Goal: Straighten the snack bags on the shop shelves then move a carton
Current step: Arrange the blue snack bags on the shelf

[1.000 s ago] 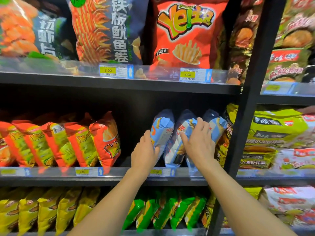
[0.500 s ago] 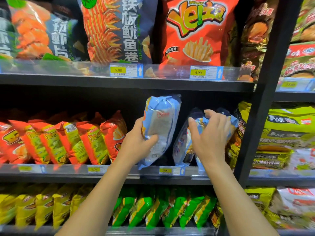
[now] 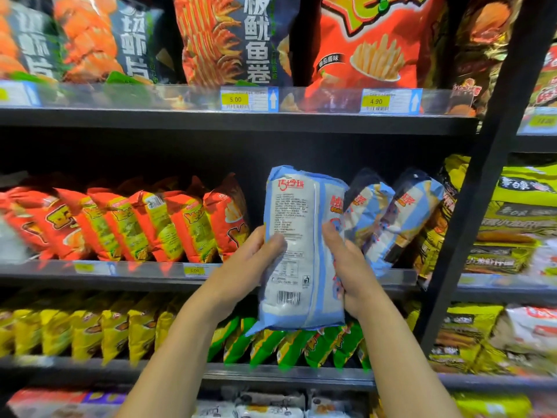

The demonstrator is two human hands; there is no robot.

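A light blue snack bag (image 3: 297,236) is held upright in front of the middle shelf (image 3: 135,274), its printed back towards me. My left hand (image 3: 250,267) grips its left side, thumb across the back. My right hand (image 3: 346,267) grips its right edge. Two more blue bags (image 3: 391,218) lean to the right on the shelf just behind and right of it. No carton is in view.
Red-and-yellow bags (image 3: 156,221) lean in a row at the left of the middle shelf. Large bags stand on the top shelf (image 3: 211,119). Yellow and green bags (image 3: 271,345) fill the shelf below. A black upright post (image 3: 482,191) bounds the bay on the right.
The blue bag has come off the shelf towards me. My right hand left the two bags on the shelf and now grips the lifted bag's right edge. The view has moved closer.
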